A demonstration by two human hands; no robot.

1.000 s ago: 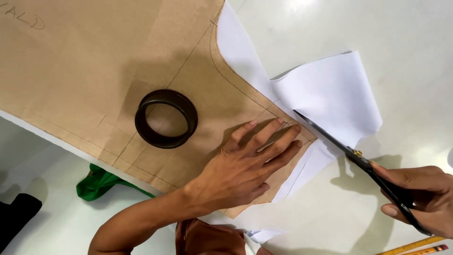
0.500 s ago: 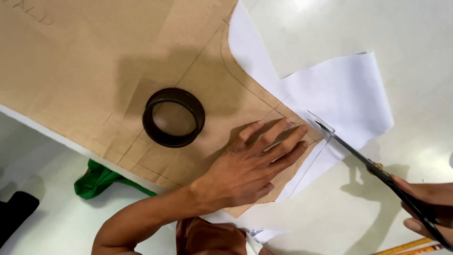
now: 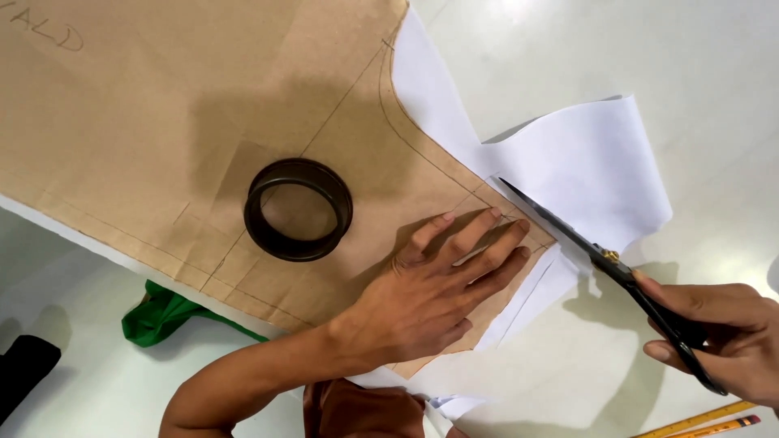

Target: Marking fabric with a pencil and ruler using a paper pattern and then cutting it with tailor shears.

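A brown paper pattern [image 3: 178, 105] with pencil lines lies over white fabric [image 3: 584, 162] on a white surface. My left hand [image 3: 438, 284] presses flat on the pattern's lower right corner, fingers spread. My right hand [image 3: 722, 332] grips black scissors [image 3: 600, 259], whose blades point up-left and lie along the pattern's edge, in the white fabric just beyond my left fingertips. A dark ring-shaped weight [image 3: 299, 209] rests on the pattern left of my left hand.
A crumpled green cloth [image 3: 162, 316] sits below the pattern's lower edge. A black object [image 3: 24, 373] is at the bottom left. A yellow ruler [image 3: 690, 422] and a pencil [image 3: 722, 427] lie at the bottom right. Brown cloth [image 3: 357, 410] shows under my left forearm.
The scissors have moved forward along the pattern's edge into the white fabric, and my right hand has come further into view. My left hand stays pressed in place.
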